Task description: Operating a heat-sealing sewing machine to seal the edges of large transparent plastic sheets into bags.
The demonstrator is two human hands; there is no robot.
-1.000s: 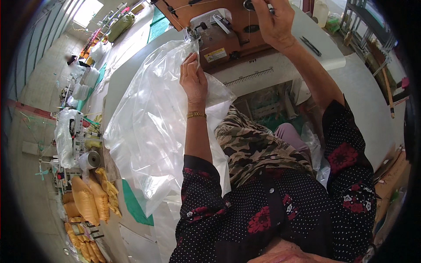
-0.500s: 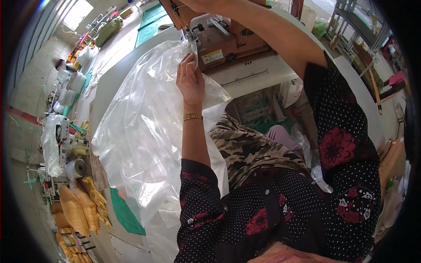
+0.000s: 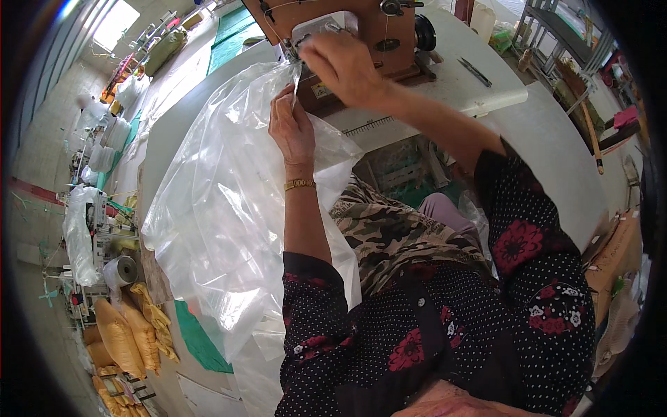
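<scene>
A brown sewing machine (image 3: 379,24) stands at the top of the view. A large clear plastic sheet (image 3: 222,181) spreads from its needle area (image 3: 289,52) down the left side of the table. My left hand (image 3: 292,132), wearing a gold watch band, closes on the sheet's edge just below the needle. Close to the needle and the front of the machine, my right hand (image 3: 344,69) has its fingers curled together. Whatever may be in those fingers is too small or hidden to make out.
On the white table (image 3: 511,94), right of the machine, lies a slim dark tool like thread snips (image 3: 475,72). A black handwheel (image 3: 425,33) sits on the machine's right end. Yellow-orange bundles (image 3: 125,333) and a roll (image 3: 121,270) are at the lower left.
My right hand has come down from the top of the machine to beside the needle, uncovering the machine's body. My left hand has shifted slightly left and stays on the plastic sheet.
</scene>
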